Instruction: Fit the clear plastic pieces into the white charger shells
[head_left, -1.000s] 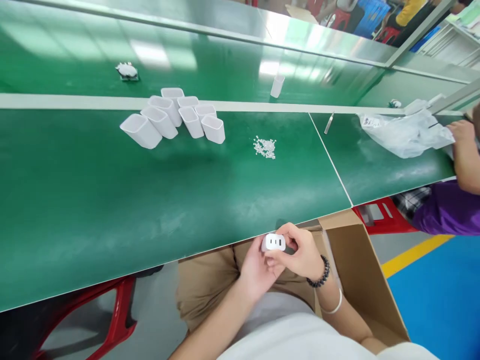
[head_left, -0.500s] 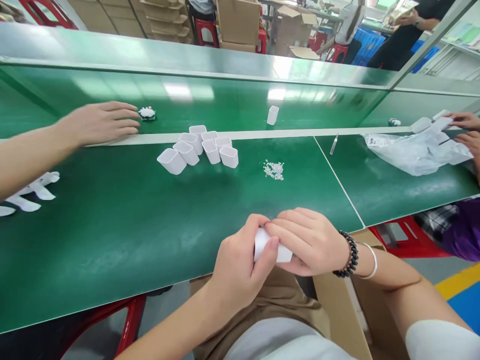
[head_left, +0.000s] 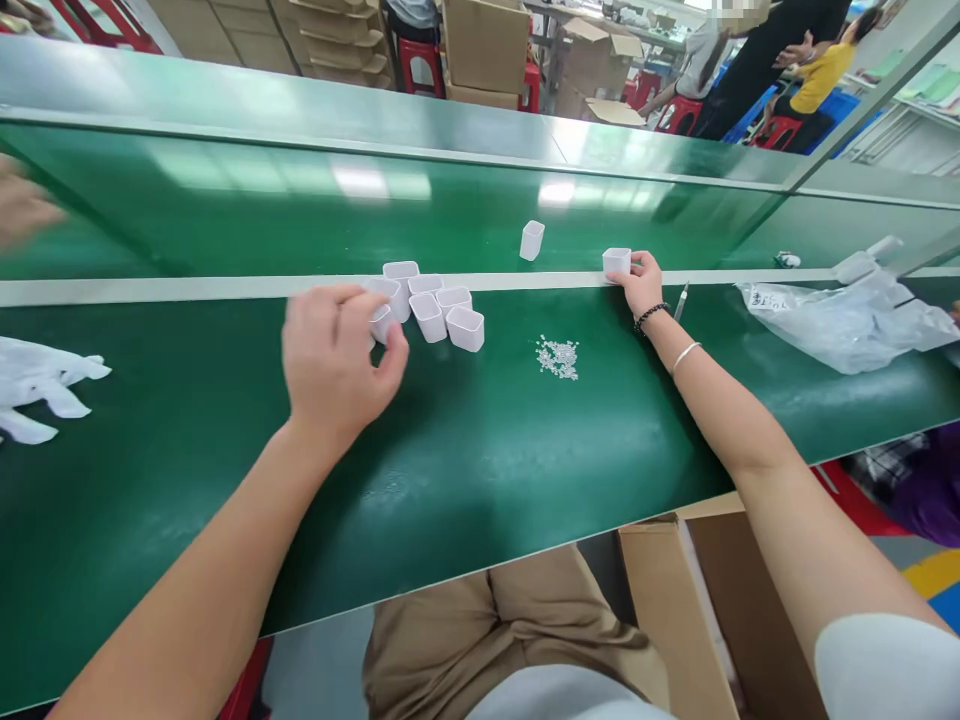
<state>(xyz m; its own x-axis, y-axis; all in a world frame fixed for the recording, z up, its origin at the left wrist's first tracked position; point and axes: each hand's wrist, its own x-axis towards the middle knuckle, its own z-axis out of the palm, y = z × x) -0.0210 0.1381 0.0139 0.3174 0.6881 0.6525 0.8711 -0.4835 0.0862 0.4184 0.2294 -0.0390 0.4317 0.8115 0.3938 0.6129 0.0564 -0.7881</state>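
Pinching white shell [head_left: 616, 261], right fingers [head_left: 642, 262]; left fingers [head_left: 352, 308] half-curled at white cluster [head_left: 429, 318], grip unclear.

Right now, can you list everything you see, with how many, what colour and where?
Grouped cases: at least seven, white, mid-table
Held case: one, white, at the pale strip
Lone case: one, white, beyond the strip
Table: one, green, across the view
Small pieces: many, whitish, right of grouped cases
Plastic bag: one, translucent, right
Pen-like tool: one, pale, left of bag
Small item: one, partly white, behind bag
Glove-like item: at least one, white, left edge
Open box: one, brown, lower right
Background boxes: several, brown, top
Stools: several, red, mostly top
Co-worker's hand: one, blurred, upper left
Background people: several, mixed clothing, top right
Left hand: one, bare, beside grouped cases
Right hand: one, on held case
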